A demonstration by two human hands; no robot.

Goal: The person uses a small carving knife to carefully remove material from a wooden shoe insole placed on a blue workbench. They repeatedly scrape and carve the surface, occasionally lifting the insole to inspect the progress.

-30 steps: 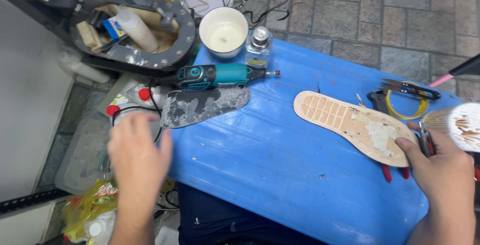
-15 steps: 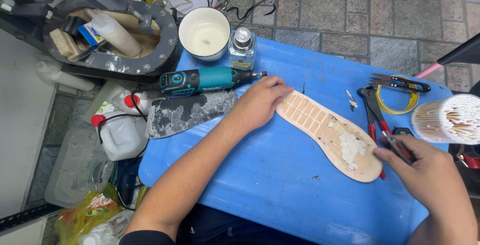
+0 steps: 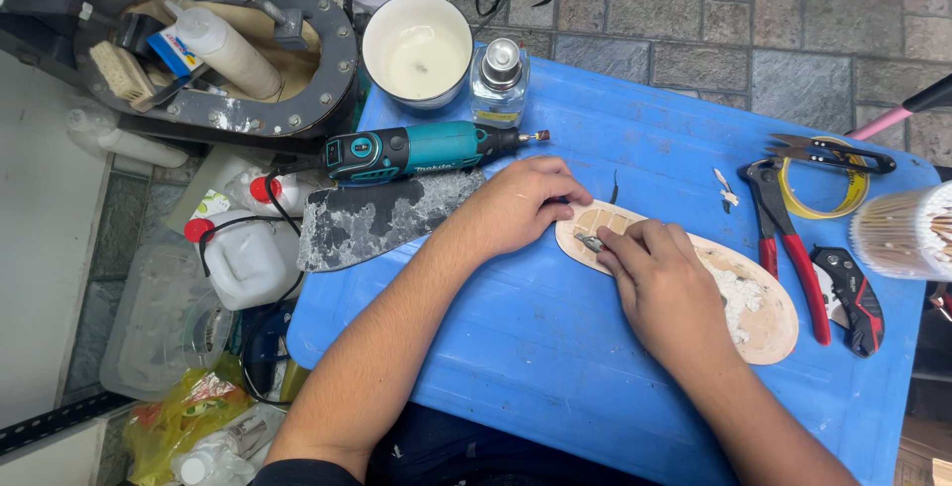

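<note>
I see my left hand (image 3: 521,206) lying knuckles-up on the blue table (image 3: 635,367), its forearm running in from the lower left at a slant. The fingers are curled loosely together and rest on the near-left end of the tan insole (image 3: 754,298), pinning that end down. My right hand (image 3: 666,283) comes in from the lower right, forearm angled up and leftward, and lies flat across the middle of the insole. Its fingers are held close together, and the thumb and forefinger pinch a small dark metal piece (image 3: 589,242) against the ribbed end of the insole; I cannot tell what kind of piece it is.

The insole lies flat near the middle of the table, between the two hands and the red-handled pliers (image 3: 788,248). Its long axis runs from upper left to lower right: the ribbed, narrower end points toward the left hand, and the broader end, smeared with whitish paste, points to the lower right.

Just beyond the left hand lie a teal rotary tool (image 3: 416,149) and a grey, paint-crusted scraper blade (image 3: 382,218). A white bowl (image 3: 416,50) and a small glass bottle (image 3: 499,79) stand at the far edge.
</note>
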